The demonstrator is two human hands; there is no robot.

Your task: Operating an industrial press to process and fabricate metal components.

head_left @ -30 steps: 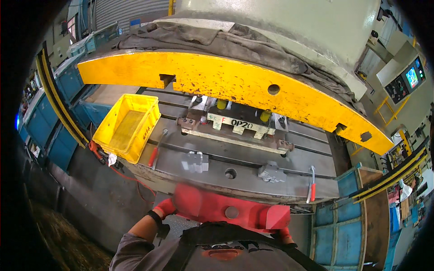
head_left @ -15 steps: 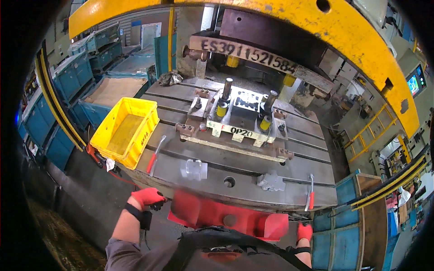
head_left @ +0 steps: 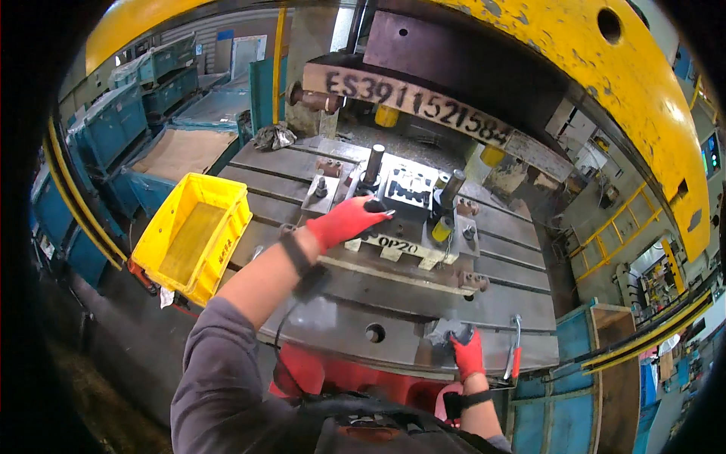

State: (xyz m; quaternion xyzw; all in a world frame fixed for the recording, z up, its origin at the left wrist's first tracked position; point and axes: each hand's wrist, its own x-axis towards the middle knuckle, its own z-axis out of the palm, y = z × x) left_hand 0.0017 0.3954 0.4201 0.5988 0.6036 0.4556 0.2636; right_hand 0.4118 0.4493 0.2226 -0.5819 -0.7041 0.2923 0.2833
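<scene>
My left hand (head_left: 346,222), in a red glove with dark fingertips, reaches over the front of the die block (head_left: 408,208). Its fingers are pinched together, and a small shiny edge shows at their tips; what it is I cannot make out. On the front right of the press bed, my right hand (head_left: 467,352), also gloved red, has its fingers curled onto the edge of a small pile of grey metal pieces (head_left: 439,331). A red-handled metal tool (head_left: 516,353) lies to the right of that hand. My left forearm hides part of the bed.
A yellow plastic bin (head_left: 193,238) sits at the bed's left edge. Upright guide posts (head_left: 374,163) rise from the die. Above hangs the upper die (head_left: 416,98), under the yellow press frame (head_left: 643,98). A round hole (head_left: 375,333) opens in the slotted bed (head_left: 499,299).
Both hands have come up from beside my body. The left now reaches over the die, and the right is on the grey metal pieces. The view has shifted slightly.
</scene>
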